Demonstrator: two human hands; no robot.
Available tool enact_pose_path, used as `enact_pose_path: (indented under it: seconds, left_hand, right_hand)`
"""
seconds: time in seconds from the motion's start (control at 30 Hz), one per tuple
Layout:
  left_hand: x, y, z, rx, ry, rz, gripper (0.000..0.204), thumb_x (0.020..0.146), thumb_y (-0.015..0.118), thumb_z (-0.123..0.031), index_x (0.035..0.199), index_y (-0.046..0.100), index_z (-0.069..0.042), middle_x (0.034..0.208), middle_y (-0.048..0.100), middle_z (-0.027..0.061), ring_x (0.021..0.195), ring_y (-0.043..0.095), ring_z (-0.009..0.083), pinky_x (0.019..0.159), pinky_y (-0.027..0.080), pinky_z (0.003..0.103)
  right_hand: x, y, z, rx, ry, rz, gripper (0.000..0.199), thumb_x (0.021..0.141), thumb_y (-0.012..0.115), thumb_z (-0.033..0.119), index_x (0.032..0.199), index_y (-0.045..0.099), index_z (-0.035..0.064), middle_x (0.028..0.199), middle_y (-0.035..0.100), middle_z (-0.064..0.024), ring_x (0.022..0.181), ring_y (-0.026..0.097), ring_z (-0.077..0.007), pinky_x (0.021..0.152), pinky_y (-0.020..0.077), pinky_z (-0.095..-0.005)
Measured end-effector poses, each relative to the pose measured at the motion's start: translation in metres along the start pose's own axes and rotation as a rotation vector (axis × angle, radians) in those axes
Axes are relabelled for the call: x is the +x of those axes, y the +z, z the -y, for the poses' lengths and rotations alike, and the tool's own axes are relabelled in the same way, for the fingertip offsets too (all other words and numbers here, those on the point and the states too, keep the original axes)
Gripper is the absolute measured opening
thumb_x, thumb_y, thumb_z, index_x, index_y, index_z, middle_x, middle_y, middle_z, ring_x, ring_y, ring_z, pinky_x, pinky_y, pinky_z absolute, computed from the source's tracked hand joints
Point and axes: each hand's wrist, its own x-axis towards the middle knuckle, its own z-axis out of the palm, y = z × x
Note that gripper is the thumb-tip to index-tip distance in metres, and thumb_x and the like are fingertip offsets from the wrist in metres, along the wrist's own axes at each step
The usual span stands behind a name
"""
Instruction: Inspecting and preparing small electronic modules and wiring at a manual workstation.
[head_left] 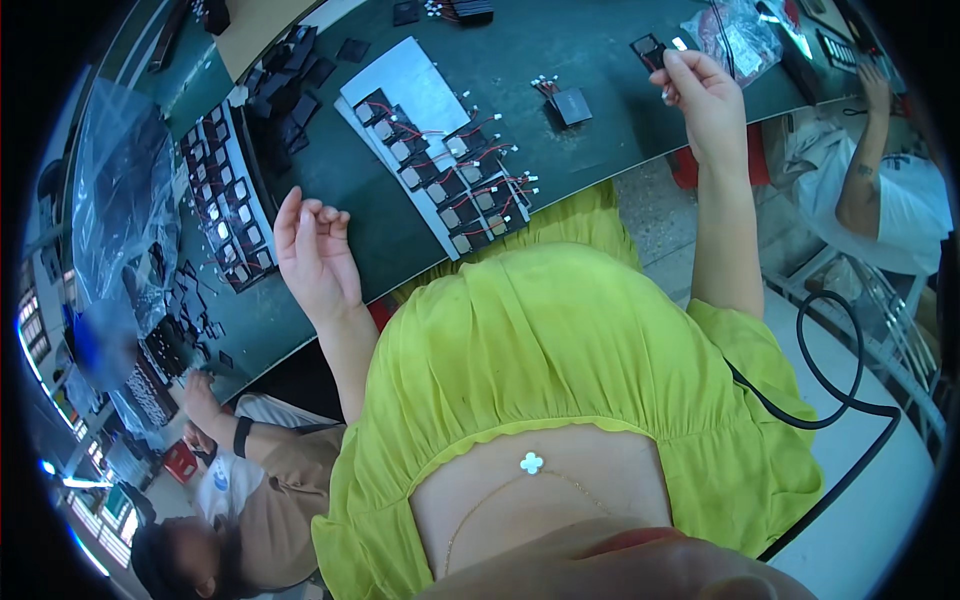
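At the far right of the green table, my right hand pinches a small black square part with thin wires between thumb and fingers. My left hand hovers over the table's near left, fingers apart and loosely bent, with nothing in it. Between my hands lies a pale sheet bearing rows of small black parts with silvery squares and red wires. Right of it is a small stack of black square parts, their wires pointing away. A similar filled board lies left of my left hand.
Loose black squares are heaped at the far left. A clear plastic sheet covers the left side. Plastic bags lie far right. Co-workers sit on both sides, one with a hand at the table. A black cable loops by my right side.
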Motion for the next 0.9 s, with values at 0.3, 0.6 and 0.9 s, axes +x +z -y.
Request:
enact_pose_path:
  seconds: [0.3,0.6,0.9]
  left_hand:
    - [0.001,-0.002,0.007,0.147,0.052,-0.04,0.022,0.091,0.046,-0.002,0.112,0.05,0.002,0.095,0.056,0.011,0.079,0.055,0.0164,0.077,0.048,0.028]
    - [-0.002,-0.012,0.01,0.153,0.067,-0.063,0.018,0.089,0.049,-0.002,0.107,0.052,0.001,0.093,0.057,0.011,0.082,0.055,0.0156,0.08,0.047,0.028]
    - [0.002,-0.01,0.01,0.184,0.085,-0.065,0.018,0.09,0.048,-0.002,0.106,0.052,0.003,0.091,0.058,0.0119,0.08,0.055,0.0163,0.079,0.047,0.028]
  right_hand:
    - [-0.01,-0.005,-0.007,-0.337,0.077,-0.059,0.017,0.084,0.056,0.013,0.089,0.065,-0.0011,0.07,0.064,-0.0045,0.059,0.055,-0.0081,0.056,0.0437,-0.0176]
    - [-0.012,-0.001,0.009,-0.319,0.243,-0.068,0.02,0.084,0.058,0.012,0.093,0.064,-0.004,0.071,0.064,-0.0065,0.058,0.053,-0.0076,0.055,0.0449,-0.0172]
    - [-0.004,-0.004,0.006,-0.361,0.26,-0.015,0.019,0.084,0.058,0.011,0.094,0.064,-0.004,0.07,0.064,-0.0065,0.057,0.052,-0.0074,0.054,0.0435,-0.0162]
